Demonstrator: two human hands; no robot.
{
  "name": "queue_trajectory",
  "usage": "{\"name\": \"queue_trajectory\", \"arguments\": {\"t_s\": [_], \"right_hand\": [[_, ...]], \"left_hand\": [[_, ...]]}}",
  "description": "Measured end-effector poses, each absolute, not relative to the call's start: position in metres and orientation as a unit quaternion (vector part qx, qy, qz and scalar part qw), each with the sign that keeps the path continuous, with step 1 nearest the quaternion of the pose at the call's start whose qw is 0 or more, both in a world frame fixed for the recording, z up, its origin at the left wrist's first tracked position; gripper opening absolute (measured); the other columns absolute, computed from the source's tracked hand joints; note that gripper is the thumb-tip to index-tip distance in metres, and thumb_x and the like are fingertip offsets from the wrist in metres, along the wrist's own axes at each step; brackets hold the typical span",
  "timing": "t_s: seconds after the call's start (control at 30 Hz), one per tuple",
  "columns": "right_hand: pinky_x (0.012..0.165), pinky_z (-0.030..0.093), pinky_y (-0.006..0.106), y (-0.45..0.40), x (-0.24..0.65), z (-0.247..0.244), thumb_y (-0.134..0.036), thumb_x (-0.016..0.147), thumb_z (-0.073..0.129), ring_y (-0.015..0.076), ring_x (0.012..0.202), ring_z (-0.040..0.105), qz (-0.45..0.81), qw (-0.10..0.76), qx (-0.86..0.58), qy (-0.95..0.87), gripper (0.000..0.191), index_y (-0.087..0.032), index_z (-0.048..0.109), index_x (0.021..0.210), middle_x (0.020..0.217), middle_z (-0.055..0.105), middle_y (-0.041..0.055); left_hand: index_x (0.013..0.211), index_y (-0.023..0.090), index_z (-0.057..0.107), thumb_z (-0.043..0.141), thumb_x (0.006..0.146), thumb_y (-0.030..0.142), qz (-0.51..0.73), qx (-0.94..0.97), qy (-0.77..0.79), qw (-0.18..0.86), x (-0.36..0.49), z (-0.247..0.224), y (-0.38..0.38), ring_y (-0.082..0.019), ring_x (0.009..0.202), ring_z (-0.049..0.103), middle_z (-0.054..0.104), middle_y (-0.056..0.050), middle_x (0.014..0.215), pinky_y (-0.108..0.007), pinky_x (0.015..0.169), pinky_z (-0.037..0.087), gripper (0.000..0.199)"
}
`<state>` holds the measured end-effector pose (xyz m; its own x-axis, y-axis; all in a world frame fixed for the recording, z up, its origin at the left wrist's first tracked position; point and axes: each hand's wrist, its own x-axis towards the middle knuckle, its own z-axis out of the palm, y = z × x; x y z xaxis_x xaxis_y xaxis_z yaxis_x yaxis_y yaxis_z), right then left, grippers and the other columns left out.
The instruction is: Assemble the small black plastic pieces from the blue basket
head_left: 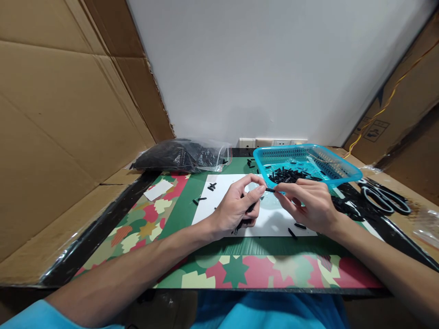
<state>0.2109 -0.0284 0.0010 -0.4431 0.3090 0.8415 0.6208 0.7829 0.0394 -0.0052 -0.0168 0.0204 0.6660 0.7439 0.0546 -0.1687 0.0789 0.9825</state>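
My left hand (242,201) is closed over the white sheet (212,214), with several dark pieces tucked under its curled fingers. Its thumb and forefinger meet at one end of a small black stick-shaped piece (270,190). The fingertips of my right hand (307,203) pinch the other end of that piece. What exactly it is, I cannot tell. Similar loose black pieces (211,187) lie on the sheet to the left, and two black pieces (299,225) rest below my right hand. Behind my hands, a blue plastic basket (346,176) holds a heap of such pieces.
A clear zip bag (185,155) full of dark pieces lies at the back left. Scissors (384,198) and a black pile (346,210) sit to the right. Cardboard walls (61,100) flank the patterned tabletop, with power sockets (281,143) at the back wall.
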Motion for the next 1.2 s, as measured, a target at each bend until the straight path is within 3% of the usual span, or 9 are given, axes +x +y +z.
{"name": "queue_trajectory", "arguments": {"t_s": [0.43, 0.53, 0.63, 0.8, 0.87, 0.97, 1.07, 1.2], "right_hand": [[0.054, 0.035, 0.024, -0.029, 0.212, 0.000, -0.008, 0.092, 0.063, 0.0080, 0.046, 0.041, -0.163, 0.443, -0.279, -0.836, 0.014, -0.017, 0.062, 0.102, 0.057, 0.058, -0.0073], [0.054, 0.035, 0.024, -0.030, 0.212, 0.001, -0.007, 0.091, 0.062, 0.0081, 0.047, 0.041, -0.165, 0.440, -0.276, -0.838, 0.014, -0.017, 0.062, 0.102, 0.057, 0.057, -0.0072], [0.054, 0.035, 0.025, -0.031, 0.213, 0.002, -0.007, 0.091, 0.061, 0.0080, 0.046, 0.041, -0.171, 0.436, -0.271, -0.841, 0.014, -0.017, 0.062, 0.102, 0.058, 0.056, -0.0067], [0.055, 0.035, 0.026, -0.029, 0.213, 0.001, -0.009, 0.093, 0.061, 0.0086, 0.047, 0.043, -0.183, 0.431, -0.271, -0.841, 0.011, -0.017, 0.062, 0.101, 0.060, 0.061, -0.0050], [0.055, 0.036, 0.026, -0.029, 0.213, 0.001, -0.010, 0.094, 0.060, 0.0086, 0.047, 0.046, -0.184, 0.426, -0.273, -0.843, 0.010, -0.017, 0.063, 0.101, 0.060, 0.062, -0.0046], [0.055, 0.035, 0.026, -0.028, 0.213, 0.001, -0.012, 0.095, 0.060, 0.0083, 0.047, 0.048, -0.188, 0.419, -0.276, -0.844, 0.008, -0.016, 0.064, 0.100, 0.058, 0.062, -0.0054], [0.056, 0.035, 0.027, -0.027, 0.210, 0.001, -0.015, 0.097, 0.060, 0.0084, 0.048, 0.052, -0.186, 0.410, -0.281, -0.848, 0.005, -0.016, 0.065, 0.099, 0.059, 0.063, -0.0052], [0.058, 0.036, 0.026, -0.029, 0.199, -0.004, -0.020, 0.099, 0.060, 0.0089, 0.052, 0.058, -0.165, 0.417, -0.285, -0.847, 0.006, -0.017, 0.065, 0.098, 0.062, 0.066, -0.0047]], "left_hand": [[0.101, 0.025, 0.047, 0.056, 0.095, 0.053, 0.326, 0.616, 0.262, 0.667, -0.010, 0.022, -0.005, -0.006, 0.035, 0.025, 0.036, 0.014, 0.045, -0.016, 0.038, 0.032, 0.030], [0.099, 0.023, 0.049, 0.059, 0.094, 0.051, 0.314, 0.677, 0.284, 0.602, -0.023, 0.037, 0.012, -0.006, 0.038, 0.029, 0.038, 0.012, 0.047, -0.017, 0.039, 0.030, 0.030], [0.096, 0.021, 0.055, 0.061, 0.094, 0.048, 0.270, 0.778, 0.336, 0.458, -0.045, 0.057, 0.032, -0.006, 0.044, 0.035, 0.044, 0.008, 0.053, -0.017, 0.042, 0.028, 0.027], [0.093, 0.019, 0.065, 0.060, 0.093, 0.045, 0.134, 0.833, 0.420, 0.334, -0.083, 0.075, 0.058, -0.009, 0.050, 0.047, 0.053, 0.001, 0.064, -0.020, 0.045, 0.035, 0.027], [0.090, 0.019, 0.063, 0.058, 0.094, 0.045, 0.150, 0.816, 0.440, 0.343, -0.089, 0.075, 0.065, -0.009, 0.048, 0.043, 0.049, 0.002, 0.061, -0.020, 0.044, 0.033, 0.027], [0.090, 0.021, 0.059, 0.058, 0.095, 0.047, 0.199, 0.760, 0.436, 0.439, -0.083, 0.067, 0.067, -0.007, 0.043, 0.031, 0.036, 0.007, 0.053, -0.018, 0.041, 0.027, 0.026], [0.090, 0.022, 0.055, 0.056, 0.095, 0.052, 0.272, 0.686, 0.390, 0.550, -0.062, 0.052, 0.054, -0.007, 0.042, 0.026, 0.035, 0.008, 0.052, -0.017, 0.037, 0.024, 0.030], [0.095, 0.023, 0.052, 0.053, 0.096, 0.055, 0.249, 0.641, 0.325, 0.649, -0.032, 0.034, 0.023, -0.005, 0.039, 0.023, 0.032, 0.011, 0.049, -0.015, 0.037, 0.028, 0.032]]}}
